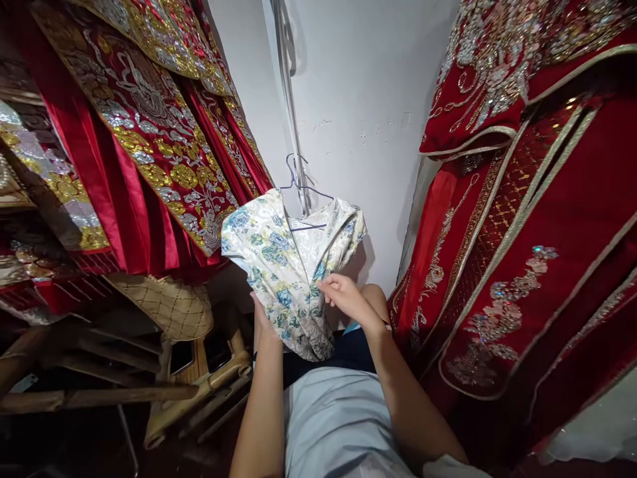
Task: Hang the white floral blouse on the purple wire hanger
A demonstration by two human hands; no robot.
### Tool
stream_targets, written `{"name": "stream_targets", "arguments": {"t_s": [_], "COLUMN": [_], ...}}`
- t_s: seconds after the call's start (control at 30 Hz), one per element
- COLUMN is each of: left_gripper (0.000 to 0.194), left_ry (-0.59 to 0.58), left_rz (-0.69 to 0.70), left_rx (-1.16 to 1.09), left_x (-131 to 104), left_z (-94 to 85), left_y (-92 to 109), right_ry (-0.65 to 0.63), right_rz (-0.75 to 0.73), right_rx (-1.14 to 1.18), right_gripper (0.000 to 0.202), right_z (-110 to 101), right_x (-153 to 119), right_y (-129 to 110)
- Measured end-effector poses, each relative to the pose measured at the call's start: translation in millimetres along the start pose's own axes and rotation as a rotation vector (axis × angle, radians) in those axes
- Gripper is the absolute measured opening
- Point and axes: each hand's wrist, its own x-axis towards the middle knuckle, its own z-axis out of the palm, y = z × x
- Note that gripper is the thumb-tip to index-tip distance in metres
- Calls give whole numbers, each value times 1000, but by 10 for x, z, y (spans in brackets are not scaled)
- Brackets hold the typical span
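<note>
A white floral garment (279,259) with blue and green flowers hangs on a thin dark hanger (318,192) in front of me. The hanger's hook is by a pale upright pole. My right hand (341,293) pinches the garment's front at the bottom of the V neckline, thumb and forefinger together. At the garment's lower left side is my left hand (263,315); its fingers are hidden behind the cloth.
Red embroidered costumes (144,126) hang at the left, and more red beaded garments (517,265) hang at the right. A bamboo frame (199,392) stands low on the left. Behind the pole (286,86) is a white wall (368,79).
</note>
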Motion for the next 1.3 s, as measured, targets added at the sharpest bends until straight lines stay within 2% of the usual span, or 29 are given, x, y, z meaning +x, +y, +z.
{"name": "stream_targets", "arguments": {"t_s": [0.07,0.17,0.3,0.5,0.6,0.73,0.8,0.87,0.93,0.97,1.03,1.07,1.13,1.23,1.3], "left_gripper": [65,72,76,70,63,60,64,59,44,37,25,20,14,9,8], "left_ry": [-76,-183,-184,-194,-109,184,375,457,358,257,72,15,-29,-60,-99], "left_rz": [-105,-209,-145,-137,-136,15,214,477,684,712,660,613,540,506,476], "left_rx": [-75,-74,-47,5,8,142,292,482,652,685,680,660,629,652,692], "left_x": [-28,-71,-113,-118,-94,-107,-166,-249,-331,-363,-400,-404,-390,-334,-286], "left_z": [-6,79,189,165,164,224,263,304,354,383,439,462,489,477,445], "left_y": [13,29,16,14,-30,-150,-200,-230,-250,-261,-287,-302,-328,-352,-368], "right_ry": [-21,59,15,-30,-18,19,32,42,51,50,34,19,-25,-83,-65], "right_rz": [6,-55,-109,-105,-122,-159,-163,-159,-163,-170,-169,-155,-102,3,66], "right_rx": [-135,-300,-314,-270,-237,-229,-207,-168,-122,-99,-56,-35,0,59,135], "right_gripper": [37,41,40,31,26,23,22,22,21,21,20,20,21,23,23], "right_z": [96,141,67,6,15,36,47,57,66,69,67,63,52,47,47], "right_x": [10,7,-13,-55,-72,-71,-63,-56,-51,-51,-52,-54,-53,-15,69], "right_y": [64,83,37,-13,-22,-18,-15,-15,-23,-29,-40,-42,-35,-17,-34]}}
